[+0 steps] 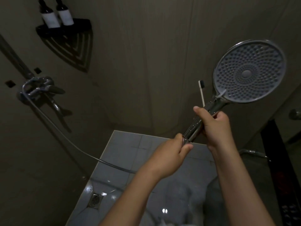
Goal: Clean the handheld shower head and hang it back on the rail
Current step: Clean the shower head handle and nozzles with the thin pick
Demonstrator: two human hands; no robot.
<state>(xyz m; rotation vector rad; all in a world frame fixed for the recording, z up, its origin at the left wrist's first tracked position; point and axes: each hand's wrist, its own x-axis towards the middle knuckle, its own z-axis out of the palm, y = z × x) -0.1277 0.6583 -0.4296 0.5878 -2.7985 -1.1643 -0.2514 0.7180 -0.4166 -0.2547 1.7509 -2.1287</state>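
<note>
Above the grey tiled shower floor (123, 144), both hands hold up the round chrome handheld shower head (249, 71), its grey nozzle face turned toward the camera. Below that face, the right hand (215, 126) is wrapped around the handle's middle together with a white toothbrush with dark bristles (201, 92). Lower still, the left hand (169, 156) is closed on the handle's base, where the silver hose (65, 137) trails off to the chrome wall mixer tap (40, 88).
</note>
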